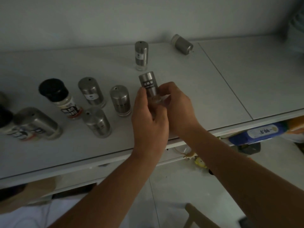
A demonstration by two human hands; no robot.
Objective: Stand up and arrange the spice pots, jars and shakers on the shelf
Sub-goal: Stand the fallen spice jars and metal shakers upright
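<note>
- At centre frame, the left hand and the right hand are both gripping one steel shaker, black label facing the camera.
- Shaker is sitting upright, slightly tilted, between the two hands; its steel top is sticking out above the fingers and its clear glass base is sitting down among them.
- Left thumb is pressing its left side; right fingertips are curling round its right side. Fingers narrow, closed on it.
- Cannot tell whether the base is touching the white shelf.
- Upper centre: second shaker is standing upright, apart from the hands.
- Upper right: tipped shaker is lying on its side.
- Left of the hands: four steel shakers and a black-capped jar are standing in a loose cluster.
</note>
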